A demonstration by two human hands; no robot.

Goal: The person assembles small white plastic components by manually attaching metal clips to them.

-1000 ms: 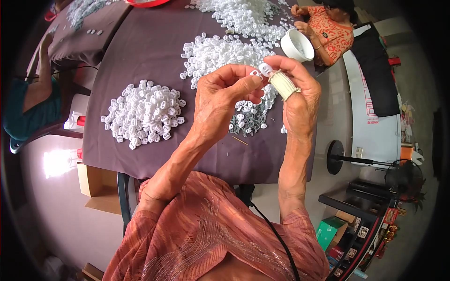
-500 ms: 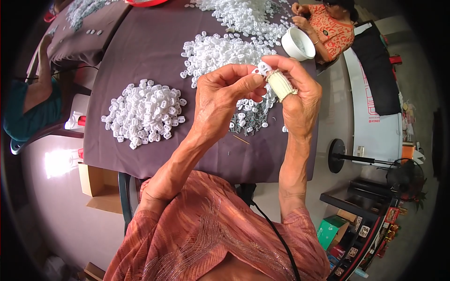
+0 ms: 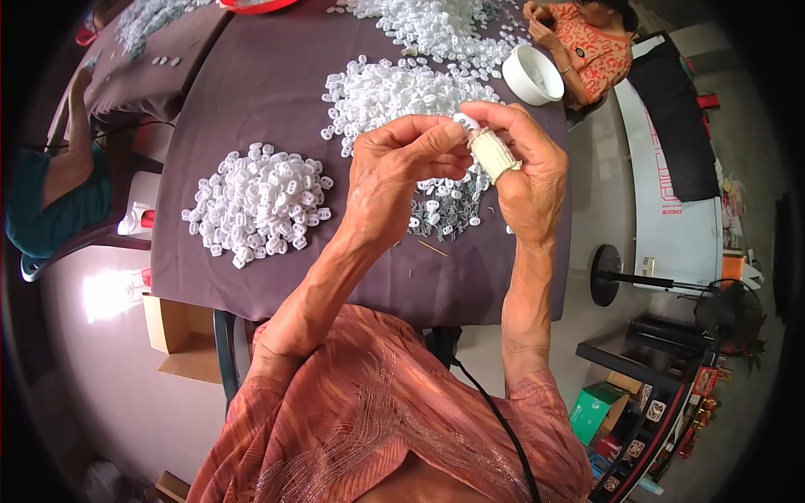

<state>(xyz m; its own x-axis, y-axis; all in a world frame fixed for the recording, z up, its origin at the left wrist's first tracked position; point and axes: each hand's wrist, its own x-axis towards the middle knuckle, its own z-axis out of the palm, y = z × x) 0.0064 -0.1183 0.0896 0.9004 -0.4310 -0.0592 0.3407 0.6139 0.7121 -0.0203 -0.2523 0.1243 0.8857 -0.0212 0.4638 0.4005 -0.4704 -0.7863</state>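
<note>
My left hand (image 3: 377, 176) and my right hand (image 3: 537, 180) meet over the table, fingers closed in a pinch. Between their fingertips is a small white two-holed plastic piece (image 3: 466, 123), partly covered by the fingers. A cream ribbed cloth sleeve (image 3: 493, 153) wraps my right thumb. Under and beyond my hands spreads a pile of similar white pieces (image 3: 390, 92). Small grey parts (image 3: 449, 220), too small to make out, lie just below, with a few white pieces among them. A separate heap of white pieces (image 3: 260, 201) sits to the left.
A third white pile (image 3: 436, 33) covers the far side. Near it, a white bowl (image 3: 533, 75) stands by a co-worker in an orange patterned top (image 3: 591, 54). A thin stick (image 3: 433, 248) lies near me. Another person (image 3: 67, 184) sits left. A fan (image 3: 728, 317) stands right.
Both hands have shifted slightly, the right one a little left and closer to the left. The white piece is now tilted differently and more covered by my fingers.
</note>
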